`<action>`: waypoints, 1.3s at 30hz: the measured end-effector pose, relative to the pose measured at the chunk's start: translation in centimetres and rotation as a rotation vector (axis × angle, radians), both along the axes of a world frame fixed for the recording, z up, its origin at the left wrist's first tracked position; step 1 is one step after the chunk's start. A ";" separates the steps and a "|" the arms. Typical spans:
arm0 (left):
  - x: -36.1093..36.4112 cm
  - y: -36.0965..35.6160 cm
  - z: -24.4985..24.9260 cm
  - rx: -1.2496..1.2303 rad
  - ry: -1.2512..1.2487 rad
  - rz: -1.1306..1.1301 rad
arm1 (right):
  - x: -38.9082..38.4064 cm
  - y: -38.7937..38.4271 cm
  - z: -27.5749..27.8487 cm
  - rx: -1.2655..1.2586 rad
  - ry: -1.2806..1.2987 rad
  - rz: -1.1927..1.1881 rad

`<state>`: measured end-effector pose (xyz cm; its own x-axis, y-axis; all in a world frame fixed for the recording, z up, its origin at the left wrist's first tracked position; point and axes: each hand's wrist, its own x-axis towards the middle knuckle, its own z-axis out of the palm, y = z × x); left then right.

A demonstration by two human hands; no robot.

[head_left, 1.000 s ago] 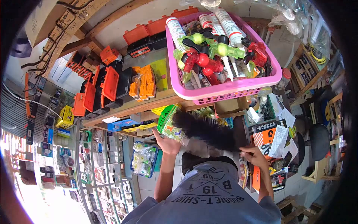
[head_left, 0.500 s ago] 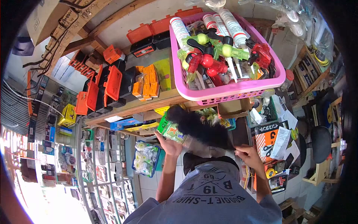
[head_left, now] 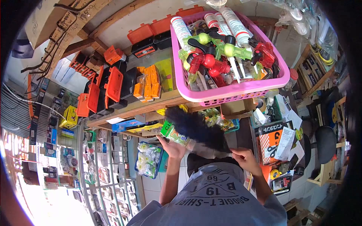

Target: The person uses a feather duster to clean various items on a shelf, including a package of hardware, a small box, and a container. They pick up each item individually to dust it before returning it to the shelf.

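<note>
My left hand point(head_left: 174, 147) supports a clear plastic packet with a green printed label point(head_left: 169, 132), its fingers under and beside the near end. Across the packet lies a fluffy black feather duster point(head_left: 200, 128), which hides much of it. My right hand point(head_left: 243, 158) is closed round the duster's thin end on the right, close to my shirt. The duster's bushy end points to the upper left, below the wooden shelf edge.
A pink basket point(head_left: 233, 90) of plastic taps and white tubes stands on the shelf above. Orange-lidded boxes point(head_left: 114, 84) line the shelf at left. A blue tray point(head_left: 148, 160) of bagged parts sits lower left. Papers point(head_left: 284, 143) lie at right.
My right hand has moved a little to the left and the duster has shifted left with it over the packet. The left hand stays nearly in place under the packet.
</note>
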<state>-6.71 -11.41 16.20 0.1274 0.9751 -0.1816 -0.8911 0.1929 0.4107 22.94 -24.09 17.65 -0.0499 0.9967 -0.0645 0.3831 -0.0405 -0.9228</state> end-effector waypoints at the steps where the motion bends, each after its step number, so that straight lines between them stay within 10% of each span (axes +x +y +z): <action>1: 0.0 0.0 -0.1 0.019 -0.037 -0.030 | 0.0 -0.1 -0.6 0.053 0.002 0.062; 4: 1.2 0.7 -0.5 0.020 0.284 0.373 | -0.4 -0.2 -0.5 0.051 0.040 0.083; 8: -0.8 -0.1 -1.8 0.248 -0.019 -0.157 | -0.5 0.1 0.8 -0.073 0.118 0.078; 10: -1.8 1.0 -5.4 0.058 0.243 0.293 | -0.4 0.1 -0.1 0.007 0.085 0.111; 15: 0.0 -0.6 2.5 -0.056 -0.049 0.039 | -0.1 0.0 0.0 -0.071 0.053 0.084; 18: -5.1 2.0 -10.0 0.291 -0.595 0.173 | 0.2 0.0 -0.3 0.006 0.031 0.218; 19: -2.0 0.4 -1.4 0.240 0.016 0.030 | 0.1 0.2 0.5 -0.056 0.028 0.168; 23: -0.7 -0.2 2.0 -0.138 -0.027 0.137 | 1.1 -0.2 -1.7 -0.005 0.100 0.205; 24: -5.6 2.6 -7.2 0.599 -0.220 -0.106 | 1.1 -0.3 -1.5 -0.006 0.101 0.206; 26: -3.0 0.6 -1.0 0.047 0.028 0.065 | 1.4 -0.6 -1.0 -0.037 0.140 0.130; 29: -1.2 0.5 3.0 -0.110 -0.009 0.158 | 2.0 -1.2 -3.0 -0.103 0.189 0.117; 30: -3.8 0.0 -2.4 -0.110 -0.009 0.158 | 2.3 -1.2 -3.1 -0.103 0.190 0.117; 32: -4.2 2.4 -1.5 -0.081 0.983 0.433 | 2.7 -1.1 -2.8 -0.077 0.143 0.281; 33: -4.3 1.1 -1.2 -0.316 0.031 0.240 | 2.7 -1.0 -2.6 -0.074 0.144 0.278; 39: -4.5 1.0 -0.8 -0.087 0.017 0.046 | 3.6 -1.0 -2.4 -0.094 0.151 0.269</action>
